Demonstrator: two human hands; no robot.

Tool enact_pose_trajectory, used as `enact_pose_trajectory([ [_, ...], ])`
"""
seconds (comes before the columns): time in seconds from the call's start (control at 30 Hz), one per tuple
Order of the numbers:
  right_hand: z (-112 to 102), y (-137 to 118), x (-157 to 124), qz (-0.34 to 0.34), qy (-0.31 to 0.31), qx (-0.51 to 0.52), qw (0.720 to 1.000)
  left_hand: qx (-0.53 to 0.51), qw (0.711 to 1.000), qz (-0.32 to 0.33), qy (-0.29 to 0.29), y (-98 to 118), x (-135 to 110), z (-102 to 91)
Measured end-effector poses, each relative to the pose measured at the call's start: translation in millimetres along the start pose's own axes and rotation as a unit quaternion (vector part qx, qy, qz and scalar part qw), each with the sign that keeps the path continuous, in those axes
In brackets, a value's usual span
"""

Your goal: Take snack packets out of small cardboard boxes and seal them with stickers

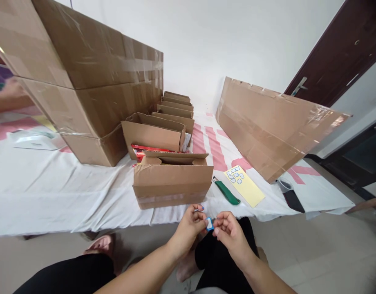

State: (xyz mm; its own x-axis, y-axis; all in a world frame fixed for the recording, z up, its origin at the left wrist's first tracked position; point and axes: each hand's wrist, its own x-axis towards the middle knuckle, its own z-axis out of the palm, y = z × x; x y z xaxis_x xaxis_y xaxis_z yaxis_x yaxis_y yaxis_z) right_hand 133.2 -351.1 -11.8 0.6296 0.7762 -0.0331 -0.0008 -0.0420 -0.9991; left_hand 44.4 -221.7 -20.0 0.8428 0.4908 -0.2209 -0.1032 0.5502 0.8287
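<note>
Blue-edged and white, the small label sits between our two hands, in the air just short of the near edge of the desk and above our knees. Our left hand pinches one side of it and our right hand the other, fingertips pressed together on it and the remaining fingers curled in. Whether its backing is already off we cannot tell at this size.

Straight ahead stands the nearest carton, flaps folded down and a band of tape across its front; we see no label on the face turned to us. To its right lie a green knife and a yellow sheet with a handful of matching labels clustered at its far end, the rest of it bare.

Behind the nearest carton an open box shows red packets, and more open boxes line up toward the wall. So we judge the work partway: one carton closed, several open, labels to spare.

Further out, big taped cartons are stacked on the left and a flattened cardboard panel leans on the right, with a tape roll at its foot. Another person's arm shows at the far left.
</note>
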Motion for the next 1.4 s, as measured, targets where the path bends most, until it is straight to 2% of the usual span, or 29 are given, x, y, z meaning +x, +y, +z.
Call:
enact_pose_trajectory([
  [0.17,3,6,0,0.007,0.003,0.035,0.999,0.018,1.000,0.013,-0.010,0,-2,4.0],
  [0.4,7,9,1,-0.023,-0.006,0.056,0.998,0.023,1.000,0.020,0.008,-1,-1,5.2],
  [0.47,7,9,1,-0.027,0.000,0.056,0.998,0.056,0.998,0.031,0.013,-4,-1,3.8],
  [0.53,8,11,1,-0.026,0.011,0.053,0.998,0.127,0.989,0.069,0.018,-6,-2,1.8],
  [0.6,8,12,1,-0.027,0.024,0.047,0.998,0.222,0.966,0.130,0.017,-6,-4,-0.3],
  [0.7,8,13,1,-0.031,0.045,0.029,0.998,0.333,0.916,0.224,0.011,-3,-10,-3.2],
  [0.87,6,13,0,-0.034,0.066,0.017,0.997,0.404,0.853,0.327,-0.041,-4,-15,-8.7],
  [1.03,4,12,0,-0.025,0.062,0.028,0.997,0.490,0.754,0.426,-0.098,-8,-12,-15.4],
  [1.1,3,11,0,-0.022,0.053,0.037,0.998,0.510,0.725,0.449,-0.111,-7,-12,-16.6],
  [1.23,3,10,1,-0.018,0.043,0.043,0.998,0.537,0.695,0.463,-0.122,-5,-13,-16.8],
  [1.4,3,10,2,-0.014,0.039,0.036,0.999,0.542,0.694,0.463,-0.105,-6,-12,-16.1],
])
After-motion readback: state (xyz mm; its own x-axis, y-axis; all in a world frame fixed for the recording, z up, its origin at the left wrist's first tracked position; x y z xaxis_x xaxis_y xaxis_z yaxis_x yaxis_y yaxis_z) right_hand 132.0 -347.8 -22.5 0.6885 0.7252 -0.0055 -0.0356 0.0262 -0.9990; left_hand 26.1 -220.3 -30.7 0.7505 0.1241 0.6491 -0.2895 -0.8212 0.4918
